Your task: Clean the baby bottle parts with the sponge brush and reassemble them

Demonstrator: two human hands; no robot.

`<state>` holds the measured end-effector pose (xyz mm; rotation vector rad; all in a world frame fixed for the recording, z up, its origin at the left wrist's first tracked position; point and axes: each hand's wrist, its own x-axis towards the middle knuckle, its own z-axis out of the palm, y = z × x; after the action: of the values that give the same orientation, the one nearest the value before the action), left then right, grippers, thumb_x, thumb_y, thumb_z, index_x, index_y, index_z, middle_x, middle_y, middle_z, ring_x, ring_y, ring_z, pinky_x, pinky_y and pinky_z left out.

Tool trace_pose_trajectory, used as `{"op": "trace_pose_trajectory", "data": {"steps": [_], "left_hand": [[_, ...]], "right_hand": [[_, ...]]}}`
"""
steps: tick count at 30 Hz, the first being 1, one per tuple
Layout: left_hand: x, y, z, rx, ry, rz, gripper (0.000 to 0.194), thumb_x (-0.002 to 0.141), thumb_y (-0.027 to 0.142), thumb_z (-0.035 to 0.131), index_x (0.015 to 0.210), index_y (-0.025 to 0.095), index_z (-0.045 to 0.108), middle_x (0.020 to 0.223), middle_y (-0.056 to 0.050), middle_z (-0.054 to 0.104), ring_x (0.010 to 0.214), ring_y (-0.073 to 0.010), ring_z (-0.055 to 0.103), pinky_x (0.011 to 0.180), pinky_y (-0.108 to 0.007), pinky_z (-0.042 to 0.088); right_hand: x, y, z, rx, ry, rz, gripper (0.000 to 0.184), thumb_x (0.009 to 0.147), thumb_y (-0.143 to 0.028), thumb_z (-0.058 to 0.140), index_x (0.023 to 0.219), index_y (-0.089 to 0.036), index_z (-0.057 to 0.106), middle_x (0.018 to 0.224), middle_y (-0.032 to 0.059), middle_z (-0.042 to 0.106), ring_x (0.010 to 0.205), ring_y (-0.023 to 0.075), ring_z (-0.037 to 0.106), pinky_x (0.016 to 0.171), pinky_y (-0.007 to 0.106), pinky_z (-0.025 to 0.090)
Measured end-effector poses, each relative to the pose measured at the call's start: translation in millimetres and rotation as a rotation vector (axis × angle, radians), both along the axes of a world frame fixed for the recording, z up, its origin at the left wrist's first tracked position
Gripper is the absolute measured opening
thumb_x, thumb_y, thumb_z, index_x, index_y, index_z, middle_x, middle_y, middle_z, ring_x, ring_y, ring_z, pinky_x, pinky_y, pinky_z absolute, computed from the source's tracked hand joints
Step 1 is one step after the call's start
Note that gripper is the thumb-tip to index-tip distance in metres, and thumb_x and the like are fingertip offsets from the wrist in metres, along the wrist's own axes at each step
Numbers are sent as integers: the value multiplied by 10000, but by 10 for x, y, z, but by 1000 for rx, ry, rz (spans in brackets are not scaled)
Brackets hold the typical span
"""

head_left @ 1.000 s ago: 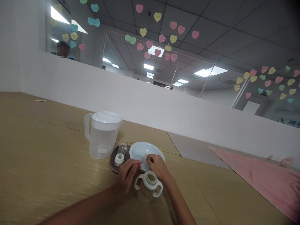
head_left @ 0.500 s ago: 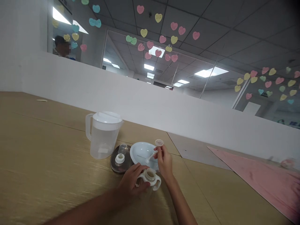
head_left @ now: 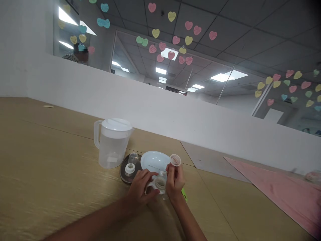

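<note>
Bottle (head_left: 161, 190): between the hands, mouth up, long axis roughly upright; body mostly hidden.
Left hand (head_left: 140, 185): at the bottle's left, the nearer one, thumb and fingers gripping its top.
Right hand (head_left: 175, 184): just right, closed around a white tool (head_left: 175, 160), disc end raised, other end by the mouth's far rim.

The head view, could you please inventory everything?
Pitcher: one, translucent, left
Tray: one, dark, beside bowl
Bottle top: one, white, on tray
Bowl: one, white, beyond hands
Bottle: one, clear, between hands
Tool: one, whitish, right hand
Item: one, green, by right wrist
Cloth: one, pink, right
Scrap: one, cream, far left
Table: one, tan, below
Wall: one, white, behind
Notes: many, multicoloured, glass
Lights: several, white, ceiling
Person: one, striped clothing, upper left
Left hand: one, holding bottle
Right hand: one, holding tool
</note>
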<state>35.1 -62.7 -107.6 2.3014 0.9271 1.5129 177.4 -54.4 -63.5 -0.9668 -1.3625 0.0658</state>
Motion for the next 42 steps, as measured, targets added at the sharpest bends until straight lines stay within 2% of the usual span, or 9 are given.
{"op": "trace_pose_trajectory", "data": {"steps": [4, 10, 13, 17, 20, 25, 29, 35, 42], "left_hand": [[-114, 113, 75, -24, -157, 173, 230, 848, 246, 440, 1027, 197, 575, 811, -33, 561, 788, -202, 526, 749, -337, 408], [-339, 506, 19, -211, -184, 416, 403, 595, -6, 382, 863, 190, 610, 948, -49, 598, 977, -235, 510, 886, -405, 390], [-402, 644, -54, -363, -177, 438, 428, 590, -33, 393, 887, 176, 619, 974, -49, 609, 972, -213, 535, 889, -370, 420], [-446, 707, -74, -406, -130, 420, 423, 581, -53, 420, 884, 156, 628, 928, -49, 619, 894, -194, 561, 838, -330, 445], [-475, 707, -54, -400, -96, 427, 414, 558, -62, 433, 857, 150, 626, 884, -46, 607, 884, -199, 554, 825, -327, 433], [-502, 671, 16, -355, -57, 410, 400, 559, -58, 418, 835, 174, 592, 704, 22, 537, 722, -159, 541, 690, -269, 425], [-486, 579, 134, -166, -101, 402, 345, 641, -13, 391, 865, 180, 568, 733, 12, 517, 720, -159, 528, 689, -281, 431], [-325, 335, 166, 421, -257, 399, 280, 807, 91, 446, 1076, 162, 477, 966, -75, 506, 875, -186, 527, 719, -306, 472], [-129, 125, 41, 670, -144, 168, 296, 837, 78, 443, 1123, 151, 462, 979, -95, 508, 906, -192, 523, 740, -324, 496]], "right_hand": [[15, 17, -54, 45, 82, 15, 277, 893, -413, 383, 762, -201, 506, 585, -19, 521, 429, 93, 430, 448, 219, 369], [14, 22, -110, 87, -115, -33, 259, 898, -350, 391, 840, -183, 579, 537, -14, 521, 419, 102, 439, 444, 222, 359], [-5, -12, -57, 248, -314, -48, 164, 868, -239, 446, 775, -180, 567, 512, -25, 497, 436, 101, 438, 469, 223, 351], [-40, -69, 79, 439, -418, 2, 172, 802, -132, 464, 640, -188, 473, 510, -40, 413, 463, 96, 383, 469, 230, 296], [-43, -85, 132, 406, -397, 84, 214, 780, -129, 421, 577, -197, 424, 516, -28, 387, 490, 110, 362, 471, 244, 262], [21, -22, 80, 359, -352, 175, 199, 731, -123, 385, 638, -177, 553, 548, -1, 500, 530, 132, 456, 510, 254, 338], [69, 43, 23, 337, -319, 140, 209, 734, -125, 402, 629, -173, 577, 537, -1, 530, 524, 134, 491, 507, 253, 372], [49, -19, 106, 329, -263, 70, 187, 795, -122, 436, 743, -172, 609, 614, 14, 589, 584, 141, 558, 542, 263, 440], [-106, -202, 261, 502, -676, 186, 420, 764, -174, 479, 1180, -129, 513, 1029, 139, 643, 966, 241, 604, 793, 400, 522]]}}
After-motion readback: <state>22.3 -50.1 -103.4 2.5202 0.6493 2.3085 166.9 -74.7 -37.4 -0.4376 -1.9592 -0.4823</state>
